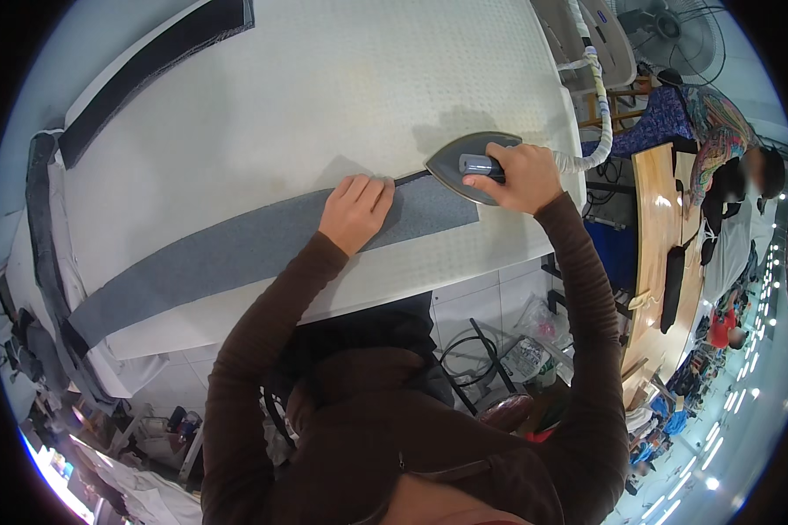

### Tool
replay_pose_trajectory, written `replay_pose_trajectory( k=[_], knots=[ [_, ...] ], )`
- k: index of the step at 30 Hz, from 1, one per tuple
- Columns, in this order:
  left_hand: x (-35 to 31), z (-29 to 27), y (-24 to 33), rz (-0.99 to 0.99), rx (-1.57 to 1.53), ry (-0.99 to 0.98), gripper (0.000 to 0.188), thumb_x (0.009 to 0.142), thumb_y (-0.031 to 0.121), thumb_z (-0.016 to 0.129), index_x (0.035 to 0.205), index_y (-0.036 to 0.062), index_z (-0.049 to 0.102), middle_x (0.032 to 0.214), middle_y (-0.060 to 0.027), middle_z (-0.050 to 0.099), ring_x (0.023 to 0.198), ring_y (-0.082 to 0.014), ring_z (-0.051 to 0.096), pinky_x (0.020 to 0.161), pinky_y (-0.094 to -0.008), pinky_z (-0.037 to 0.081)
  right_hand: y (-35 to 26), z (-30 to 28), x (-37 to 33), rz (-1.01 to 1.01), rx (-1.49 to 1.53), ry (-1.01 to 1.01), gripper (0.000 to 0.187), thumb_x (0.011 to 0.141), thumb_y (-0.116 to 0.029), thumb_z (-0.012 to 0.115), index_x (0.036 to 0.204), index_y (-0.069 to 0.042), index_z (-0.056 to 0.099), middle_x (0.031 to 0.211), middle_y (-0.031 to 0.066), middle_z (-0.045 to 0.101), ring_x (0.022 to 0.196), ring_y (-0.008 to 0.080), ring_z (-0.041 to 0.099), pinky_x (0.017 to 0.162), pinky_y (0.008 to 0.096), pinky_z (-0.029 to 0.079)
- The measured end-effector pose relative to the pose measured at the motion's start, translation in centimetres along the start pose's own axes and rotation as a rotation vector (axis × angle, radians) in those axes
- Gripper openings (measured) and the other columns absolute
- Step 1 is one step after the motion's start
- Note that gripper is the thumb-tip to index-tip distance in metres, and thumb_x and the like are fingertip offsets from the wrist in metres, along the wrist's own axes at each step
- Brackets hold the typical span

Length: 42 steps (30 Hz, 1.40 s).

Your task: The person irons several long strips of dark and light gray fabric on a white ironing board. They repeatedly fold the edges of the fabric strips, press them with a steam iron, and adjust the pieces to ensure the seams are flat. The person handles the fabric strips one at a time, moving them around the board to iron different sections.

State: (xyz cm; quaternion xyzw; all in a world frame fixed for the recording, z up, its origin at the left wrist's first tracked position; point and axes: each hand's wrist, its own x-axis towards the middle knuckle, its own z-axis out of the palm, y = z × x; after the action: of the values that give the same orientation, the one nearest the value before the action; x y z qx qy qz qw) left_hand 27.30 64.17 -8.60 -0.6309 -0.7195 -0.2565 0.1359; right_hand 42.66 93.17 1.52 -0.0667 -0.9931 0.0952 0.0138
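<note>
My right hand [525, 178] is wrapped round the dark handle of an iron [451, 164], its pointed tip turned left. The iron rests over the right part of a long grey fabric strip [228, 243], which curves across the near side of the padded white ironing table [324, 96]. My left hand [357, 210] lies on the strip to the left of the iron, fingers bent together at its far edge, where a narrow dark edge shows. Whether those fingers pinch the cloth is hard to see, but they press on it.
A dark folded strip [158, 79] lies at the table's far left, with more dark cloth hanging over the left edge. The iron's wrapped hose [604, 114] rises at the right. Beyond stand a wooden table [652, 227], a co-worker [718, 131] and a fan [665, 26].
</note>
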Motion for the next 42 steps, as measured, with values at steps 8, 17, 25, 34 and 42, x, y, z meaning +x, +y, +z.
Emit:
replay_pose_trajectory(
  k=[8,17,25,34,42],
  knots=[
    [-0.8,-1.0,-2.2,0.164,0.035,-0.027,0.029,0.084,0.002,0.075,0.113,-0.0031,0.076,0.098,-0.0073,0.061,0.092,-0.0228,0.061,0.079,-0.0350,0.056,-0.4,0.3,0.2,-0.023,-0.013,-0.041,0.063,0.090,-0.071,0.075,0.089,-0.008,0.073,0.058,0.0112,0.061,0.055,0.0359,0.066,0.055,0.0451,0.052],
    [-1.9,-2.1,-4.1,0.168,0.046,-0.025,0.029,0.081,0.003,0.072,0.110,-0.0036,0.073,0.101,-0.0098,0.062,0.095,-0.0247,0.063,0.081,-0.0366,0.058,-2.6,0.6,0.9,-0.053,0.006,-0.039,0.063,0.090,-0.071,0.074,0.088,-0.008,0.071,0.057,0.0104,0.060,0.053,0.0355,0.064,0.053,0.0448,0.050],
    [-2.9,-2.8,-4.6,0.217,0.081,-0.121,0.027,0.086,0.008,0.071,0.111,-0.0011,0.070,0.109,-0.0109,0.067,0.102,-0.0252,0.065,0.086,-0.0356,0.059,-4.0,1.1,1.5,-0.055,0.016,-0.023,0.067,0.090,-0.075,0.072,0.086,-0.008,0.071,0.057,0.0106,0.061,0.054,0.0350,0.066,0.054,0.0450,0.051],
    [-3.9,-4.0,-5.1,0.223,0.126,-0.148,0.031,0.087,0.009,0.071,0.116,-0.0012,0.071,0.111,-0.0113,0.066,0.106,-0.0268,0.065,0.091,-0.0364,0.059,-5.4,1.1,2.3,-0.060,0.003,-0.062,0.070,0.090,-0.077,0.069,0.086,-0.007,0.072,0.057,0.0107,0.062,0.054,0.0352,0.067,0.055,0.0448,0.053],
    [-5.4,-4.5,-6.1,0.193,0.085,-0.130,0.029,0.086,0.009,0.071,0.113,0.0002,0.071,0.110,-0.0103,0.066,0.105,-0.0262,0.065,0.090,-0.0365,0.059,-6.9,1.3,3.0,-0.091,0.017,-0.042,0.066,0.090,-0.074,0.072,0.086,-0.008,0.071,0.058,0.0112,0.063,0.054,0.0348,0.067,0.054,0.0445,0.052]
  ],
)
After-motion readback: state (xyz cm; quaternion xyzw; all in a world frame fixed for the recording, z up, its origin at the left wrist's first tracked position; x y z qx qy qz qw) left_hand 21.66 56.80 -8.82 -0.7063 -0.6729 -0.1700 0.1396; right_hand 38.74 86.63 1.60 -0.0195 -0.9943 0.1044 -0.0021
